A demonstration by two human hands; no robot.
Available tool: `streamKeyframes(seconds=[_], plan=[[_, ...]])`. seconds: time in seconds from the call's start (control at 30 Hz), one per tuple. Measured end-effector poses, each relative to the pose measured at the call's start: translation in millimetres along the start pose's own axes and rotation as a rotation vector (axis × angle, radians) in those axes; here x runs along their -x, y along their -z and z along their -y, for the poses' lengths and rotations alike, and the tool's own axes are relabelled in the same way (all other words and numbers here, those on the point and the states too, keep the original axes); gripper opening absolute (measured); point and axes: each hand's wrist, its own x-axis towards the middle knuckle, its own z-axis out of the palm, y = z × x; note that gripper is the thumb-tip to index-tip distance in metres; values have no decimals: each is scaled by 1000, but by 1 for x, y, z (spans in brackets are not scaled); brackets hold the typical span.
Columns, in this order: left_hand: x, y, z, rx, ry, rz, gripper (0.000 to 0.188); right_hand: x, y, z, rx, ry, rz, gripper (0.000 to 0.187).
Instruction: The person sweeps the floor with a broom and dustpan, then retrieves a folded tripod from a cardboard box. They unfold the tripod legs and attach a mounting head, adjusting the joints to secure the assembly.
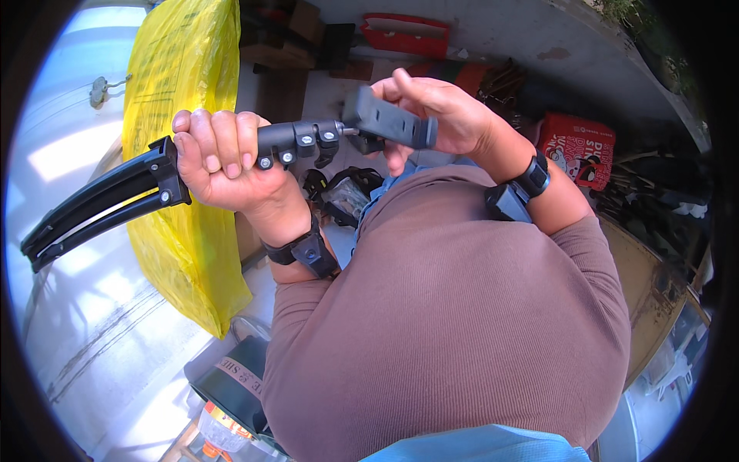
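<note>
My left hand (223, 158) is closed round the shaft of a small black tripod (277, 140), held nearly level in front of my chest. Its folded legs (104, 204) stick out to the left, while silver-bolted joints show along the shaft right of my fist. At the right end, a thin metal stem runs into a black phone clamp (389, 119). My right hand (450, 115) has its fingers behind and around this clamp, partly hidden by it. Black straps with small devices sit on both wrists.
A large yellow plastic bag (181, 85) hangs at the left, behind the tripod legs. Below it stand a dark green box (239, 377) and a clear bottle (219, 433). Beyond my right arm are a red printed bag (577, 146) and dark clutter. An open red box (406, 35) lies far ahead.
</note>
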Motion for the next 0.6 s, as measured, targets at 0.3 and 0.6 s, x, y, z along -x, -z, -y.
streamKeyframes(seconds=[0.3,0.6], plan=[[-3,5,-7,-90,-115,-1,7,-7,12,-16,-309,144,297,96],[-5,8,-12,-212,-183,21,11,-4,-5,-8,-184,377,184,80]])
